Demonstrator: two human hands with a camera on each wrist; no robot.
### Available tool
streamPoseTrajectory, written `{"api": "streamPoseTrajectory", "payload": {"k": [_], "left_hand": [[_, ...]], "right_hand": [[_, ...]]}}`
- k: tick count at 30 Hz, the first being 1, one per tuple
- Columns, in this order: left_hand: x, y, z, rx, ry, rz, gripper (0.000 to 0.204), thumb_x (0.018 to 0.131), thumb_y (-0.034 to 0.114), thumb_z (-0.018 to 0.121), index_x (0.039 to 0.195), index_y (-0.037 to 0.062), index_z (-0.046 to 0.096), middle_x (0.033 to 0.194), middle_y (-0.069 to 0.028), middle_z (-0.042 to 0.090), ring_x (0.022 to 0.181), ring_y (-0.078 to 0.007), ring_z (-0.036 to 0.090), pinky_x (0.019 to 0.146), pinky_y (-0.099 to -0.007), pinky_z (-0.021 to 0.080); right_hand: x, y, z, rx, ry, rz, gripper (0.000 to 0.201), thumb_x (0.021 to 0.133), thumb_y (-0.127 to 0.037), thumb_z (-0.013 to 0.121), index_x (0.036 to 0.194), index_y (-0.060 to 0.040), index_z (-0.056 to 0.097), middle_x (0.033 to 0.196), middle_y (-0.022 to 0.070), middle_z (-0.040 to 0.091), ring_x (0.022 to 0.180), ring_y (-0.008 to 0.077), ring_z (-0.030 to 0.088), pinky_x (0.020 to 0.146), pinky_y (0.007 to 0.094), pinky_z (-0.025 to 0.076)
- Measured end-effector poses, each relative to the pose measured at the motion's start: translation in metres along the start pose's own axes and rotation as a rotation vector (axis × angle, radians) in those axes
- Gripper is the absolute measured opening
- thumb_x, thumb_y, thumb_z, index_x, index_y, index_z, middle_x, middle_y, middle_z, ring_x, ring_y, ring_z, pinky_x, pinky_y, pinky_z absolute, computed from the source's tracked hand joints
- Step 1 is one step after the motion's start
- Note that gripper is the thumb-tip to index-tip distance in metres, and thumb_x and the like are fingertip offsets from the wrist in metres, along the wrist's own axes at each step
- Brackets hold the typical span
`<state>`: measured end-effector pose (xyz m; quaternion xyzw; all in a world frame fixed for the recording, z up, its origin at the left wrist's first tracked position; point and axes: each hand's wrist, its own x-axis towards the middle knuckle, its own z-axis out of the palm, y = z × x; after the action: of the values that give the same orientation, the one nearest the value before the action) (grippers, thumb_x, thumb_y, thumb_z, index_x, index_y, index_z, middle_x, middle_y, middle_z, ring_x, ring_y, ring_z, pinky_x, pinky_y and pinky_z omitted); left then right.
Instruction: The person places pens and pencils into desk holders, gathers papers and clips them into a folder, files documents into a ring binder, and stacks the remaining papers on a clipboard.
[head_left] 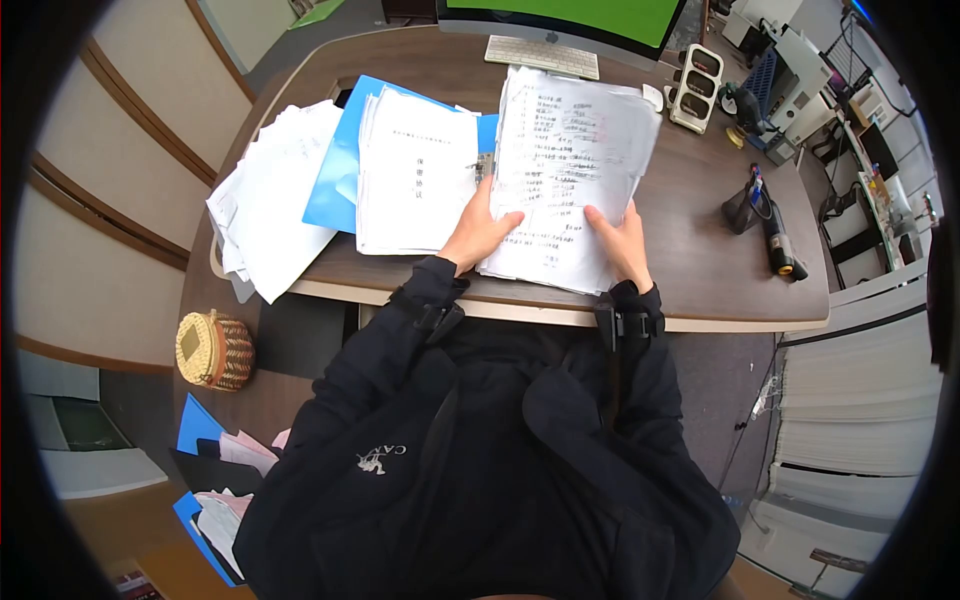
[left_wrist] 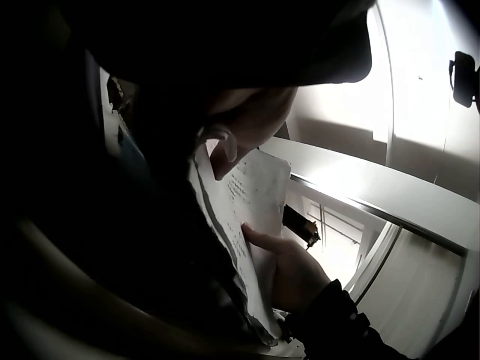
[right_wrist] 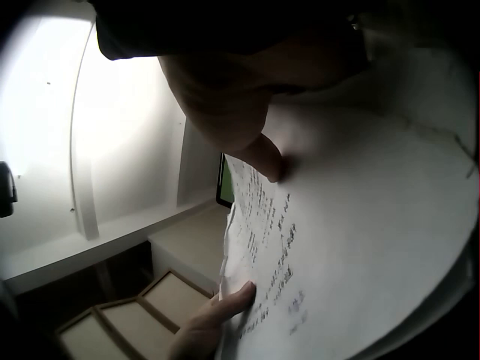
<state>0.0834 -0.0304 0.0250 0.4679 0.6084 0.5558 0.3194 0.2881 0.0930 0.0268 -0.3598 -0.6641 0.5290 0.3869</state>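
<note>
Between both hands is a thick stack of papers (head_left: 565,150), its top sheet covered in handwriting. My left hand (head_left: 485,228) grips its left edge, thumb on top and fingers underneath. On the opposite edge my right hand (head_left: 622,245) grips the stack the same way, thumb pressed on the sheet. Just left of it lies a printed document stack (head_left: 418,215) on a blue folder (head_left: 333,180). In the right wrist view the right thumb rests on the handwritten sheet (right_wrist: 337,225). The left wrist view is dark, but the right hand (left_wrist: 296,274) shows at the paper edge.
Loose white papers (head_left: 285,190) spread over the desk's left end. Behind the stack are a keyboard (head_left: 542,57) and a monitor (head_left: 600,18). A white holder (head_left: 697,88) and a black pen cup (head_left: 742,210) stand at the right. A woven basket (head_left: 215,350) sits lower left.
</note>
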Motion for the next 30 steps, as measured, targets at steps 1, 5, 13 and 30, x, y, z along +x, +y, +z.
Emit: {"api": "streamPoseTrajectory", "payload": {"k": [1, 5, 13, 30], "left_hand": [[-0.001, 0.001, -0.003, 0.006, 0.017, 0.09, 0.059, 0.087, 0.02, 0.066, 0.133, -0.0039, 0.038, 0.123, -0.0187, 0.055, 0.115, -0.0246, 0.053, 0.098, -0.0337, 0.041], [-0.008, 0.022, -0.013, 0.009, -0.001, 0.227, 0.055, 0.086, 0.015, 0.067, 0.132, -0.0033, 0.042, 0.122, -0.0165, 0.056, 0.113, -0.0221, 0.052, 0.098, -0.0325, 0.04], [0.028, -0.04, -0.033, -0.268, -0.136, 0.265, 0.036, 0.089, 0.017, 0.061, 0.118, -0.0026, 0.055, 0.109, -0.013, 0.063, 0.101, -0.0178, 0.057, 0.088, -0.0305, 0.044], [-0.001, 0.033, -0.028, -0.278, 0.085, 0.091, 0.024, 0.088, 0.012, 0.057, 0.106, -0.0037, 0.061, 0.102, -0.0139, 0.066, 0.098, -0.0205, 0.06, 0.088, -0.0312, 0.046]], "right_hand": [[0.0, 0.001, -0.001, 0.001, 0.0, -0.001, 0.05, 0.083, -0.019, 0.072, 0.122, 0.006, 0.051, 0.116, 0.0145, 0.06, 0.104, 0.0202, 0.059, 0.088, 0.032, 0.047], [-0.007, -0.02, -0.006, 0.177, -0.023, -0.062, 0.057, 0.082, -0.022, 0.074, 0.125, 0.0032, 0.047, 0.117, 0.0125, 0.058, 0.107, 0.0204, 0.056, 0.092, 0.0329, 0.045], [-0.006, -0.072, 0.003, 0.183, 0.16, -0.419, 0.082, 0.079, 0.001, 0.072, 0.14, -0.0038, 0.017, 0.124, 0.0134, 0.047, 0.114, 0.0214, 0.047, 0.097, 0.0334, 0.04], [0.002, -0.019, 0.007, -0.229, 0.169, -0.508, 0.021, 0.088, -0.01, 0.057, 0.105, 0.0021, 0.054, 0.101, 0.0119, 0.061, 0.09, 0.0192, 0.057, 0.08, 0.0319, 0.047]]}}
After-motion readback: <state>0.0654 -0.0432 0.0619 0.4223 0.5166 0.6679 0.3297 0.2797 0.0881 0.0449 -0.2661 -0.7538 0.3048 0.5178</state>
